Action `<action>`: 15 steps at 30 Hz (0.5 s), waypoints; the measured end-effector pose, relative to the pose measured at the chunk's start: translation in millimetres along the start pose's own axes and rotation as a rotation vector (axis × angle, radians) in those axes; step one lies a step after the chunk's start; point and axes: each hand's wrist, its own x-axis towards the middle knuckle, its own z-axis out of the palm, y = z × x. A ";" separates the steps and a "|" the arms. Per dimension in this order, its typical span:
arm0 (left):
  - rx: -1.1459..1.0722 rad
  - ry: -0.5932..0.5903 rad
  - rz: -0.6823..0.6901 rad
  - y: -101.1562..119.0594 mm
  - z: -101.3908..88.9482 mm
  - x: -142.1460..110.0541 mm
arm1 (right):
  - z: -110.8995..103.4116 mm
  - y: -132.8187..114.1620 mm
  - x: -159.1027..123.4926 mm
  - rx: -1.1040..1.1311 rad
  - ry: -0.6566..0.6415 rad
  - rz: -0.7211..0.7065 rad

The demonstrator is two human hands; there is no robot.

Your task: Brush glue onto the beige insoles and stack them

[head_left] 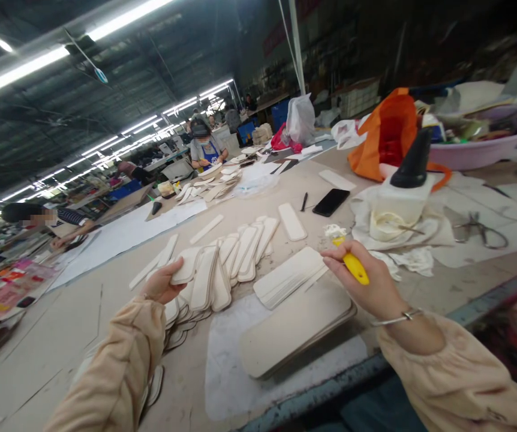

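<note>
My left hand point(162, 282) is closed on a flat cream panel point(187, 265) with rounded corners, thumb on top, at the left end of a fanned pile of similar panels point(222, 264). In my right hand point(369, 279) is a yellow-handled brush point(354, 267); its head, up past the fingers, is thick with white paste. The right fingertips are at the far corner of a staggered stack of cream strips point(285, 276). Directly below that stack, a larger rounded panel point(294, 330) tops another stack on a white sheet point(222, 372).
A black phone point(331, 202), an open white glue container point(393, 210) and scissors point(481, 231) lie to the right. Behind them are an orange bag point(387, 135) and a lilac basin point(469, 147). Co-workers point(207, 150) work at the far and left tables. The table's metal edge point(321, 390) runs in front.
</note>
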 end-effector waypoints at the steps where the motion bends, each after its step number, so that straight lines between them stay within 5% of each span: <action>1: 0.049 0.032 -0.011 -6.4 -3.7 3.9 | -0.2 0.0 0.3 -0.011 0.003 -0.005; 6: 0.413 0.208 -0.119 -43.4 -21.3 9.7 | -0.6 0.2 -1.0 -0.131 -0.013 -0.011; 11: 0.711 0.377 0.028 -68.4 -19.4 -28.2 | -0.2 -0.7 -4.4 -0.056 -0.036 0.020; 13: 0.735 0.308 0.155 -85.6 -1.5 -59.1 | -2.0 -2.2 -4.2 0.002 -0.033 0.018; 15: 0.671 0.082 0.493 -107.6 24.0 -92.9 | -6.1 -3.1 -2.2 0.025 -0.013 0.012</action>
